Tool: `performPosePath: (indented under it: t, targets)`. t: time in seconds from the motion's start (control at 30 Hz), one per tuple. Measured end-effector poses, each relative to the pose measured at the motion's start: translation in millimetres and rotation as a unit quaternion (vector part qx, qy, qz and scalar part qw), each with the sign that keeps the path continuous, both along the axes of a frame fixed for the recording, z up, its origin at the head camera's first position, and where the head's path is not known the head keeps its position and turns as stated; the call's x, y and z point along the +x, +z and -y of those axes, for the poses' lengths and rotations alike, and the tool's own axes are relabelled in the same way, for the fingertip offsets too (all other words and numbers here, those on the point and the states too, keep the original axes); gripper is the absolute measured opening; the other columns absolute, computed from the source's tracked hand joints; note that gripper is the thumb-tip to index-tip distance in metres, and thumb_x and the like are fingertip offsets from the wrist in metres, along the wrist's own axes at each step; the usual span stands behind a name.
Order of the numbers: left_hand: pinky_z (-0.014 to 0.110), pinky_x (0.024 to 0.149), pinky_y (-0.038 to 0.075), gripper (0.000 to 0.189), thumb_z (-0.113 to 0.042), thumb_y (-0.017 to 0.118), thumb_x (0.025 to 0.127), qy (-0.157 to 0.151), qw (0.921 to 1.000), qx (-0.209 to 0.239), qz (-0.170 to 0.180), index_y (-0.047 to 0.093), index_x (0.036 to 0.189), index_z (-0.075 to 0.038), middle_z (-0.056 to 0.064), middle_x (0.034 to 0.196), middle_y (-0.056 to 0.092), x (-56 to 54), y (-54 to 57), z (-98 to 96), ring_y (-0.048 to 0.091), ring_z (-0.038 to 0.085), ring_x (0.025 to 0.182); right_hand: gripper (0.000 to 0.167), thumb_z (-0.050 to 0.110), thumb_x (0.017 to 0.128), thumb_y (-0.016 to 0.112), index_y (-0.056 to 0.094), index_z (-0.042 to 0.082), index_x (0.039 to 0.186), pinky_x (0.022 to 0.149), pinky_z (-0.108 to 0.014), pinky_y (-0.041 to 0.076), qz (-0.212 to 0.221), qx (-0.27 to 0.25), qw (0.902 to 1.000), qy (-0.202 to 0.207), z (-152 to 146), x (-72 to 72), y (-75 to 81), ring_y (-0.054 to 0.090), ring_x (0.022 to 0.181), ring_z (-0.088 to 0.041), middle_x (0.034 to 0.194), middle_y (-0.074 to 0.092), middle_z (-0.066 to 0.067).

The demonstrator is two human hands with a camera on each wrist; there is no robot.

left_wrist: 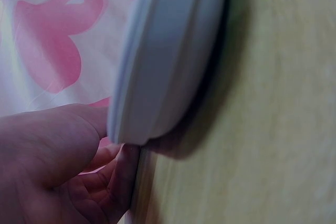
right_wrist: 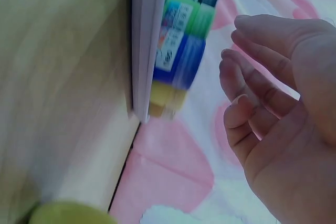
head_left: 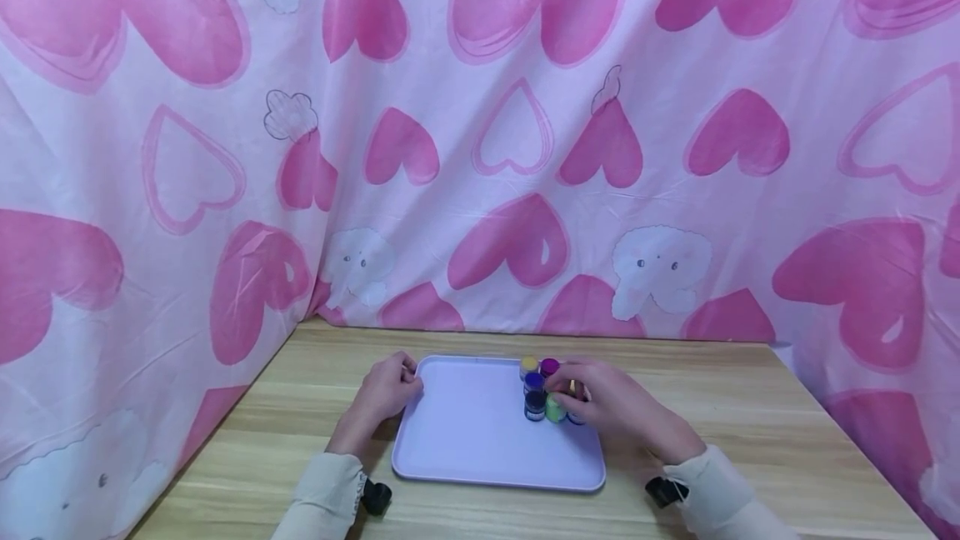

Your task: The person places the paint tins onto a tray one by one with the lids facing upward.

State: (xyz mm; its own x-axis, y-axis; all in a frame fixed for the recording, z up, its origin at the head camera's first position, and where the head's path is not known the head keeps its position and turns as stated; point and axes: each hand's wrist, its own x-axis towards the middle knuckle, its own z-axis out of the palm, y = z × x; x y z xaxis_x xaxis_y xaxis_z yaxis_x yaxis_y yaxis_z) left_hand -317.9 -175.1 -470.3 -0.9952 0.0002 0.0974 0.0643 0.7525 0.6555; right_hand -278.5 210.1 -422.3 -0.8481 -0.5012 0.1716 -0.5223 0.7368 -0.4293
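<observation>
A pale lilac tray (head_left: 472, 452) lies on the table. My left hand (head_left: 386, 392) holds its left edge near the far corner, with the thumb at the rim and the fingers bent below in the left wrist view. Small lidded paint pots stand grouped at the tray's right side: yellow (head_left: 529, 367), magenta (head_left: 550, 366), purple-blue (head_left: 533, 385), black (head_left: 535, 407) and green (head_left: 555, 409). Over the group hovers my right hand (head_left: 611, 397), fingers loosely bent, apart from the pots and holding nothing in the right wrist view. It partly hides another blue pot (right_wrist: 181, 61).
The wooden table (head_left: 750, 432) extends around the tray. A pink heart-print curtain (head_left: 517, 140) hangs behind it and along both sides. A rounded yellow-green thing (right_wrist: 71, 214), its kind unclear, shows at the bottom of the right wrist view.
</observation>
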Motion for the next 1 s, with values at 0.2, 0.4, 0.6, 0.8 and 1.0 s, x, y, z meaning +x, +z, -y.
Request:
performPosePath:
  t: [0.2,0.4,0.6,0.8,1.0]
  targets:
    - [0.035,0.078,0.058,0.020,-0.011,0.073,0.092,0.000,1.0000,0.004,0.006,0.067,0.110,-0.004,0.005,0.093,0.071,-0.5,-2.2,1.1,0.065,0.017,0.084,0.011,0.025,0.099,0.080,0.080,0.031,0.109,0.078,-0.027,0.059,0.005,0.010,0.9994,-0.032,-15.9,2.9,2.2,0.061,0.089,-0.005,0.095,0.067,0.020]
    - [0.035,0.078,0.058,0.020,-0.012,0.073,0.092,0.000,1.0000,0.000,0.004,0.067,0.110,-0.004,0.005,0.092,0.071,-0.6,-2.2,1.6,0.065,0.017,0.084,0.006,0.029,0.098,0.080,0.079,0.030,0.104,0.078,-0.029,0.058,0.013,0.018,0.9987,-0.046,-33.5,7.4,2.9,0.060,0.087,-0.006,0.091,0.068,0.020]
    - [0.034,0.077,0.057,0.020,-0.012,0.074,0.091,-0.003,1.0000,-0.001,-0.006,0.067,0.109,-0.004,0.005,0.092,0.071,-1.4,-1.3,0.6,0.065,0.017,0.084,0.007,0.027,0.098,0.081,0.080,0.029,0.105,0.078,-0.028,0.058,0.021,0.025,0.9983,-0.048,-50.5,13.7,2.5,0.060,0.086,-0.005,0.091,0.068,0.019]
    - [0.035,0.078,0.058,0.021,-0.012,0.073,0.091,-0.005,1.0000,-0.002,-0.004,0.067,0.109,-0.005,0.004,0.092,0.072,-1.0,-2.3,0.1,0.066,0.016,0.084,0.007,0.026,0.098,0.081,0.081,0.026,0.105,0.078,-0.029,0.059,0.026,0.027,0.9987,-0.033,-66.6,20.8,0.4,0.059,0.086,-0.002,0.093,0.068,0.019]
    - [0.035,0.079,0.058,0.020,-0.013,0.074,0.092,-0.005,1.0000,-0.003,-0.001,0.066,0.109,-0.005,0.005,0.093,0.071,-1.3,-1.6,0.3,0.066,0.017,0.085,0.008,0.022,0.098,0.080,0.080,0.024,0.105,0.077,-0.025,0.057,0.020,0.023,0.9995,-0.011,-81.2,24.7,-4.3,0.058,0.086,0.001,0.094,0.069,0.020]
